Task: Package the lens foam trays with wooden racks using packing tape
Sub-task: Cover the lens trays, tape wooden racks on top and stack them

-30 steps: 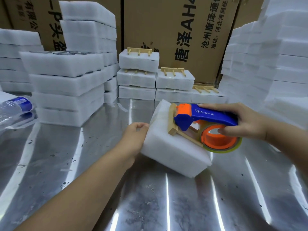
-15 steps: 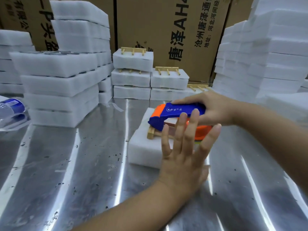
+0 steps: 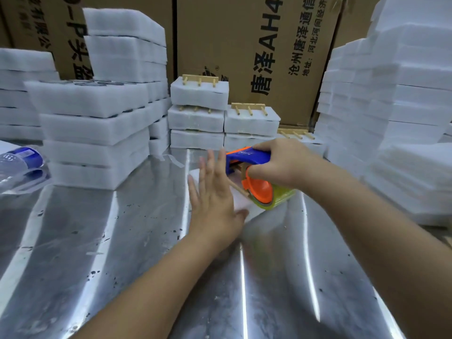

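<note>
White foam tray [image 3: 239, 201] mostly behind left hand [image 3: 214, 200]

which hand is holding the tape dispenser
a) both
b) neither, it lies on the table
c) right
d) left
c: the right hand grips the blue handle of the tape dispenser, while the left hand is flat with straight fingers and is not holding it.

We're seeing the table [image 3: 97, 241] as glossy sheet metal, glaring in streaks, dark specks and scuffs on it; foam trays [image 3: 93, 123] are reading matt white, slightly fuzzy; racks [image 3: 200, 80] are showing bare pale wood; dispenser [image 3: 247, 155] smooth blue and orange plastic; tape [image 3: 276, 200] is looking glossy, clear yellowish; cartons [image 3: 244, 33] matt brown cardboard; bottle [image 3: 14, 165] clear plastic.
</note>
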